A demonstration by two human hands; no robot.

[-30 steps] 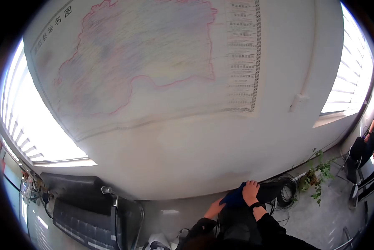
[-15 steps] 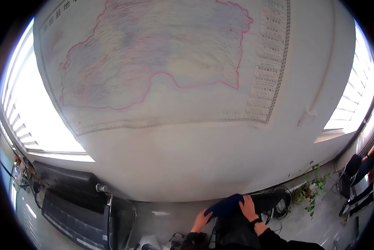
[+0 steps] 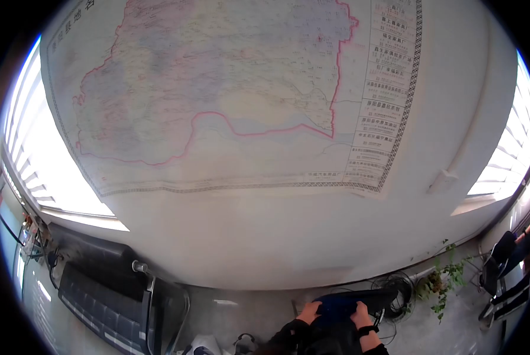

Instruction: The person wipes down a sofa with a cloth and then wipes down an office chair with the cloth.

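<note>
My left fingers and right fingers pinch the dark blue cloth at opposite sides, ideally with even tension.

One left hand, one right hand, one blue cloth, one map, two windows, one plant

The cloth between the left hand and the right hand is dark blue; the right wrist's band is black. Right of the grip, the coiled cables are black, the plant green. Left of it, the bench is black with a squared seat pattern. Beyond the grip, the off-white wall bears a map in pale lilac, pink and yellow, with a pinkish-red outline and a dark patterned border.
</note>
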